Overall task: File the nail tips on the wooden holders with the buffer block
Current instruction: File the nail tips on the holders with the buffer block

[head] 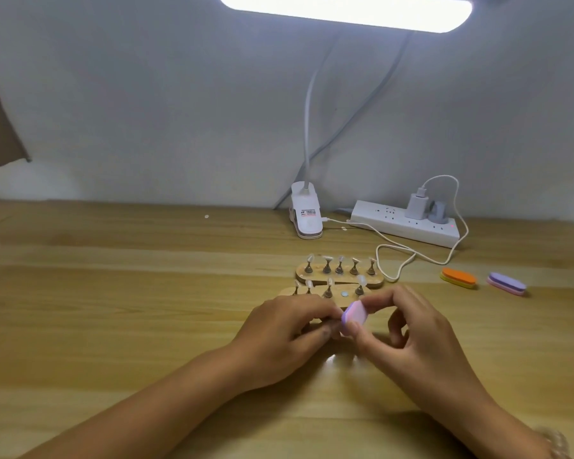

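Observation:
Two wooden holders lie mid-table, the far one (340, 276) carrying several clear nail tips on metal stands, the near one (335, 294) partly behind my hands, with one bare magnet spot. My right hand (408, 332) pinches a pink-and-purple buffer block (454, 318) between thumb and fingers. My left hand (289, 329) is curled, its fingertips pinching something small against the block's left edge; that thing is hidden by the fingers.
An orange-yellow buffer block (459, 278) and a purple-pink one (507, 283) lie to the right. A clip lamp base (307, 212), a white power strip (406, 223) and a looping white cable (398, 256) sit behind the holders.

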